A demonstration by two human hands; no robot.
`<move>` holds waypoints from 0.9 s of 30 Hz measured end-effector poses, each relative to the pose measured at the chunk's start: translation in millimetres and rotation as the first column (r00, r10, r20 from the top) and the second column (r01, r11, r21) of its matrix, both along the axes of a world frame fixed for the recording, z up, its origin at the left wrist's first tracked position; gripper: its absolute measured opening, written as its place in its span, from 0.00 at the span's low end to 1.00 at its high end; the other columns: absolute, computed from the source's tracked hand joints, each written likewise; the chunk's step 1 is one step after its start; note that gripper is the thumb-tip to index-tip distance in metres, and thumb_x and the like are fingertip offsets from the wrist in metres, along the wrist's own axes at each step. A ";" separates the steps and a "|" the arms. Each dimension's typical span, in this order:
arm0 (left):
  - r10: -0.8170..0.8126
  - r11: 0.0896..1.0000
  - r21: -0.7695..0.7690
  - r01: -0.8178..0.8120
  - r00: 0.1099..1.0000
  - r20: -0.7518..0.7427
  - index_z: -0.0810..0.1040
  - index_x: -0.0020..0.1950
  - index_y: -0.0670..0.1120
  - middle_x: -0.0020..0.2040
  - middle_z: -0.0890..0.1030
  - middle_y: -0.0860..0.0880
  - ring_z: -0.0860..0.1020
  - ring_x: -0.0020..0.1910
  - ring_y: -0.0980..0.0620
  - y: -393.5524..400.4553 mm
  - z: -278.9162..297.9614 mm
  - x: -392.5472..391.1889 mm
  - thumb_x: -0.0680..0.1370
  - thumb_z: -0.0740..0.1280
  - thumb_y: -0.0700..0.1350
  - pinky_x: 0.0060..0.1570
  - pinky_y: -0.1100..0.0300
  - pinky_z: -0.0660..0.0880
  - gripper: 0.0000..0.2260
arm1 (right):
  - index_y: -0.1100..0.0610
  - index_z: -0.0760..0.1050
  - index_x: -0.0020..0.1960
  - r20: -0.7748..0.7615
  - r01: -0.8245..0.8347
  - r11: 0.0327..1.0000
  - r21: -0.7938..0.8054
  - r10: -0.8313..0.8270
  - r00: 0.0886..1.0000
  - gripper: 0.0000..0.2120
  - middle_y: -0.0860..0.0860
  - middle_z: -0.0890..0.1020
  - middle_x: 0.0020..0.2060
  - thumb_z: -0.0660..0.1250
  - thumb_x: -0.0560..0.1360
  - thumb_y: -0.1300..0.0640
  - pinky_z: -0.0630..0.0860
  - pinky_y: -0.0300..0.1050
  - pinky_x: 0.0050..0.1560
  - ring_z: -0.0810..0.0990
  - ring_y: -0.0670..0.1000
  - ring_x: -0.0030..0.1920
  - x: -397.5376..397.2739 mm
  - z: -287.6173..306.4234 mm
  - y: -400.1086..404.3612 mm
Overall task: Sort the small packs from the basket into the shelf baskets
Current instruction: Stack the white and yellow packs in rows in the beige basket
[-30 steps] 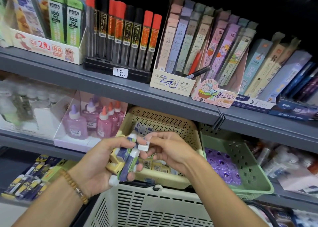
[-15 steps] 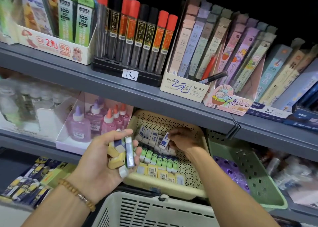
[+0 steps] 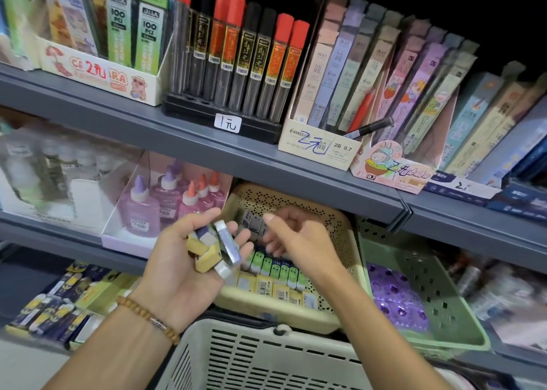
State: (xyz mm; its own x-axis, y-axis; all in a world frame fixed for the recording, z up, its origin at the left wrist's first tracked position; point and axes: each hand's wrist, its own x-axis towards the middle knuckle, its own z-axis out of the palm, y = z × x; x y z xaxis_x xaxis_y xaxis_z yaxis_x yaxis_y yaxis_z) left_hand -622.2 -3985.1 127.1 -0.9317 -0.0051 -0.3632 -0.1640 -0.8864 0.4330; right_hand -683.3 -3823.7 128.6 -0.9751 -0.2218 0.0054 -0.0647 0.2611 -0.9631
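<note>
My left hand (image 3: 183, 259) is palm up and holds several small packs (image 3: 213, 247), yellow, white and blue-purple, in its curled fingers. My right hand (image 3: 296, 236) hovers just right of them with loosely curled fingers and nothing in it. Behind both hands the cream perforated shelf basket (image 3: 334, 221) holds rows of small packs (image 3: 278, 274), blue-white at the back, green in the middle, yellow at the front. The cream carrying basket (image 3: 266, 357) is below my wrists, at the bottom of the view.
A green shelf basket (image 3: 438, 307) with purple packs stands to the right. Purple and pink glue bottles (image 3: 142, 206) sit in a box to the left. The grey shelf above (image 3: 207, 150) carries lead tubes and pencil boxes. Blue-yellow packs (image 3: 59, 309) lie lower left.
My right hand placed a blue-white pack in the cream shelf basket, then drew back empty towards my left hand. The camera moved closer to the shelf.
</note>
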 end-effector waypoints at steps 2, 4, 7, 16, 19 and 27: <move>0.010 1.000 0.029 -0.009 1.000 -0.027 0.78 0.51 0.43 0.52 0.79 0.38 0.84 0.47 0.38 1.9 1.4 0.7 0.75 0.65 0.42 0.48 0.46 0.80 0.07 | 0.56 0.79 0.42 -0.029 -0.141 0.990 -0.021 0.140 0.990 0.05 0.53 0.84 0.34 0.72 0.74 0.55 0.76 0.37 0.31 0.80 0.47 0.30 21.9 8.4 -5.0; 0.005 0.998 0.056 -0.002 0.998 -0.063 0.77 0.54 0.44 0.54 0.79 0.37 0.84 0.41 0.39 3.7 2.5 1.4 0.73 0.65 0.41 0.35 0.49 0.81 0.10 | 0.58 0.79 0.44 -0.030 -0.208 0.978 0.010 0.209 0.978 0.06 0.55 0.83 0.36 0.76 0.71 0.58 0.78 0.38 0.34 0.80 0.48 0.32 34.6 12.5 -9.6; -0.021 0.999 0.033 0.024 0.995 -0.092 0.76 0.57 0.44 0.61 0.78 0.37 0.84 0.40 0.41 4.5 2.0 3.2 0.67 0.67 0.42 0.37 0.47 0.82 0.18 | 0.55 0.79 0.44 -0.015 -0.216 0.972 0.092 0.218 0.976 0.06 0.51 0.81 0.35 0.75 0.71 0.63 0.78 0.44 0.38 0.78 0.51 0.35 38.3 13.6 -13.7; -0.042 0.993 -0.112 0.039 0.999 -0.026 0.75 0.54 0.43 0.55 0.83 0.38 0.84 0.48 0.38 -2.1 -0.8 1.8 0.76 0.64 0.42 0.48 0.42 0.80 0.08 | 0.61 0.81 0.47 0.241 0.140 0.984 -0.110 -0.110 0.964 0.03 0.58 0.86 0.36 0.68 0.77 0.65 0.82 0.38 0.39 0.86 0.53 0.38 -0.3 6.3 32.2; -0.056 0.988 -0.143 0.051 0.998 -0.028 0.75 0.49 0.42 0.53 0.83 0.36 0.83 0.47 0.37 -6.1 1.2 1.3 0.76 0.63 0.42 0.43 0.43 0.81 0.05 | 0.60 0.80 0.50 0.227 0.172 0.979 0.111 -0.193 0.955 0.03 0.55 0.86 0.35 0.69 0.77 0.61 0.81 0.35 0.36 0.87 0.52 0.38 -13.6 -6.0 42.8; -0.082 0.979 -0.191 0.076 0.996 -0.026 0.77 0.54 0.41 0.45 0.80 0.40 0.84 0.47 0.37 -11.5 -0.6 0.8 0.76 0.65 0.42 0.44 0.42 0.80 0.09 | 0.61 0.81 0.49 0.289 0.086 0.973 0.216 -0.147 0.946 0.07 0.55 0.86 0.35 0.75 0.72 0.63 0.80 0.34 0.34 0.86 0.50 0.36 -34.2 -16.1 43.9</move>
